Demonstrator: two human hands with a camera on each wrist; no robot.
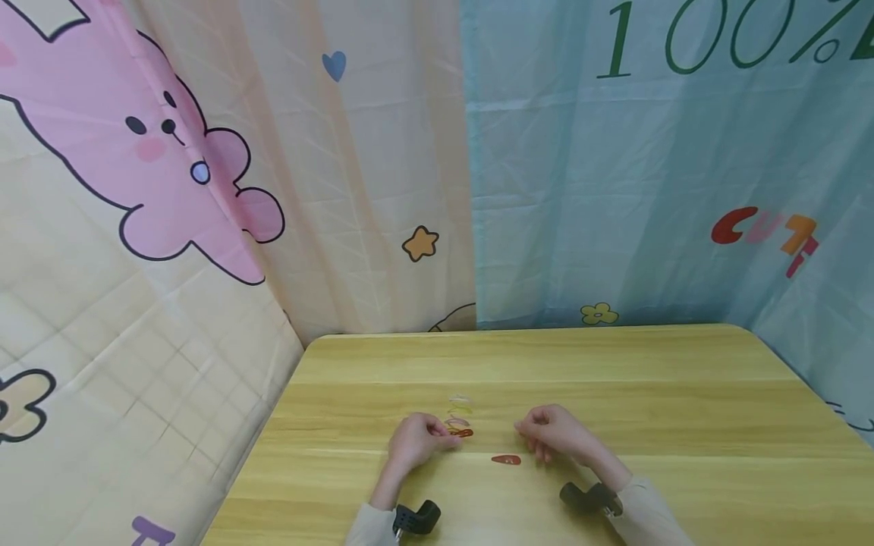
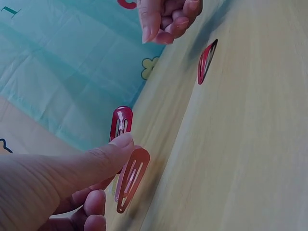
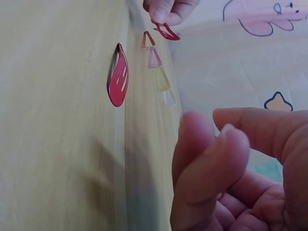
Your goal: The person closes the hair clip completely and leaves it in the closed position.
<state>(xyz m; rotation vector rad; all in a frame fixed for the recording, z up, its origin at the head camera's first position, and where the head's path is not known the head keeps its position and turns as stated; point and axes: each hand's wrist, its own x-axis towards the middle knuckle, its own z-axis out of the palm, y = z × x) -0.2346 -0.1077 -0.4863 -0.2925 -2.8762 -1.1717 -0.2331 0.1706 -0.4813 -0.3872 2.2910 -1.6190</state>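
Observation:
My left hand (image 1: 415,441) pinches a red snap hair clip (image 2: 121,113) between thumb and fingers, over the near end of a row of clips. The row runs away from it: an orange-brown clip (image 2: 142,155), then a pink clip (image 3: 155,64), a yellow clip (image 3: 165,87) and a clear whitish clip (image 3: 170,100). A second red hair clip (image 1: 507,459) lies alone on the table between the hands. Beyond that clip, my right hand (image 1: 556,434) hovers above the wood with loosely bent fingers and holds nothing.
The wooden table (image 1: 614,379) reaches back to a patterned curtain (image 1: 382,174) and a blue curtain (image 1: 601,174). Each wrist bears a black camera mount, such as the left mount (image 1: 418,519).

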